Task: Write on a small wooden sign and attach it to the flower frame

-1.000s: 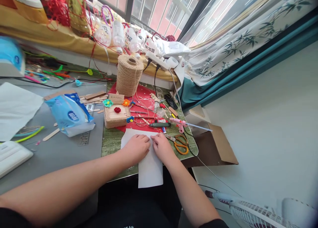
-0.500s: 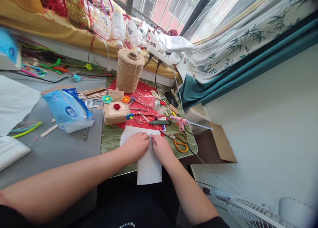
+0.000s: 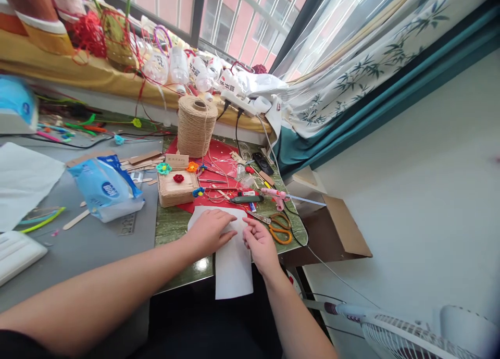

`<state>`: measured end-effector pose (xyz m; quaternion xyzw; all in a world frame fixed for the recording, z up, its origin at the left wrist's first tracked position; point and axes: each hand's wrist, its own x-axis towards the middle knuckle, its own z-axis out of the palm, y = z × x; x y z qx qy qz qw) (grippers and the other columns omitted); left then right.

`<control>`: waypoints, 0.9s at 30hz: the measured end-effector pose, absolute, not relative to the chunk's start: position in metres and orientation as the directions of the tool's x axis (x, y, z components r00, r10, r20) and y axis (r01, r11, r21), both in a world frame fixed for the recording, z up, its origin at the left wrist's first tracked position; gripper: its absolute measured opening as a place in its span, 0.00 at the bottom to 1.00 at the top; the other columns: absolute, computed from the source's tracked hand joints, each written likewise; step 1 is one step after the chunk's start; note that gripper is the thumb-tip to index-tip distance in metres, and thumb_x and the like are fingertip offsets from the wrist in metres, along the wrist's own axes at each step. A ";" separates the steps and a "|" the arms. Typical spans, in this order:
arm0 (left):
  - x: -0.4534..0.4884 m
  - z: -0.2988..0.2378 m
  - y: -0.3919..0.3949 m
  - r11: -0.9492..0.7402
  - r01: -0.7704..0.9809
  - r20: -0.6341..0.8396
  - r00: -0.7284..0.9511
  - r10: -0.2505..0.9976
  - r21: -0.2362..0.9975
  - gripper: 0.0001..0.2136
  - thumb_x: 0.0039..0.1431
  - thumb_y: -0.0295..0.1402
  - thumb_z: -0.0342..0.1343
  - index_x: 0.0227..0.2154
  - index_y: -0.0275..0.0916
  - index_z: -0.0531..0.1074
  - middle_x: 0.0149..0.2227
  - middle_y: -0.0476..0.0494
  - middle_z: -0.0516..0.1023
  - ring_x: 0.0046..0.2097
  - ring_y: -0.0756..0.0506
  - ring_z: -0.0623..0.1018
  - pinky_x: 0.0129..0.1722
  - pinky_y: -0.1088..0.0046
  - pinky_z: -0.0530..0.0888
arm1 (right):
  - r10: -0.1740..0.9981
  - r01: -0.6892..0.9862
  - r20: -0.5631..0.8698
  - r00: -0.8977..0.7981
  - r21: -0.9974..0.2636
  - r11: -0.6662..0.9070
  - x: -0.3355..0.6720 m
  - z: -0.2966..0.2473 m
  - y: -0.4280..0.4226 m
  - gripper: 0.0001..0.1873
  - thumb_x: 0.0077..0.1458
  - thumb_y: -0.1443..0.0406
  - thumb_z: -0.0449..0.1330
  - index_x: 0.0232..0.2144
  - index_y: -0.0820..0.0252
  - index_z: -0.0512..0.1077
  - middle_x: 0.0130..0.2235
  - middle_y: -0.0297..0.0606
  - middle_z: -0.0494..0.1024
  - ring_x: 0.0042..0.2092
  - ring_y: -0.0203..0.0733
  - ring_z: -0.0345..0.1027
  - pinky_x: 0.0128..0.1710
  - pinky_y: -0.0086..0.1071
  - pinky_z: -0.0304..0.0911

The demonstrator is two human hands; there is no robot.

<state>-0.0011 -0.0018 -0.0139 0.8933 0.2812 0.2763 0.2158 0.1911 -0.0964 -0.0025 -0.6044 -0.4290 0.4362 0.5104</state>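
A white sheet of paper (image 3: 233, 268) lies over the near edge of the green table (image 3: 175, 224) and hangs past it toward me. My left hand (image 3: 209, 231) rests flat on the sheet's upper left part, fingers stretched out and pressing down. My right hand (image 3: 261, 245) sits on the sheet's right edge with its fingers curled, pinching the paper's edge. Orange-handled scissors (image 3: 280, 227) lie just right of my right hand.
Beyond the paper are a red mat (image 3: 219, 163), a small stick-built box (image 3: 177, 188), a big spool of jute twine (image 3: 196, 125), a pink glue gun (image 3: 275, 195) and a blue wipes pack (image 3: 105, 188). A cardboard box (image 3: 332, 233) and a fan (image 3: 394, 334) stand at the right.
My right hand has slid back toward me along the paper's right edge and curled its fingers. My left hand has spread flatter. The view has shifted slightly.
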 end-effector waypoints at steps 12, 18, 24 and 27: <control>0.000 -0.012 -0.001 -0.584 0.174 0.433 0.512 0.742 0.793 0.09 0.62 0.42 0.65 0.36 0.43 0.81 0.35 0.47 0.85 0.37 0.47 0.82 0.39 0.70 0.76 | 0.965 0.046 -0.079 0.251 -0.995 -0.094 0.171 0.006 -0.102 0.13 0.60 0.56 0.68 0.44 0.54 0.77 0.32 0.33 0.76 0.34 0.39 0.69 0.34 0.31 0.64; 0.000 -0.015 -0.004 -0.555 0.153 0.451 0.428 0.783 0.818 0.10 0.60 0.42 0.66 0.32 0.41 0.80 0.34 0.47 0.85 0.35 0.47 0.83 0.36 0.70 0.77 | 0.961 0.065 -0.046 0.274 -0.996 -0.067 0.166 0.001 -0.101 0.13 0.60 0.55 0.67 0.43 0.54 0.77 0.32 0.34 0.77 0.33 0.39 0.69 0.34 0.31 0.65; -0.001 -0.017 0.001 -0.575 0.197 0.443 0.459 0.770 0.794 0.09 0.61 0.42 0.66 0.32 0.41 0.79 0.32 0.48 0.84 0.33 0.48 0.81 0.35 0.71 0.75 | 0.972 0.143 -0.035 0.234 -0.987 -0.070 0.175 0.004 -0.098 0.17 0.61 0.55 0.65 0.50 0.54 0.77 0.30 0.33 0.76 0.29 0.38 0.68 0.31 0.32 0.65; 0.000 -0.016 0.001 -0.665 0.227 0.447 0.584 0.678 0.712 0.09 0.63 0.41 0.64 0.32 0.42 0.79 0.32 0.47 0.84 0.36 0.46 0.81 0.38 0.69 0.74 | 0.967 0.474 0.116 0.228 -0.880 -0.007 0.191 0.010 -0.090 0.14 0.64 0.59 0.62 0.50 0.54 0.79 0.38 0.39 0.82 0.38 0.44 0.75 0.41 0.37 0.69</control>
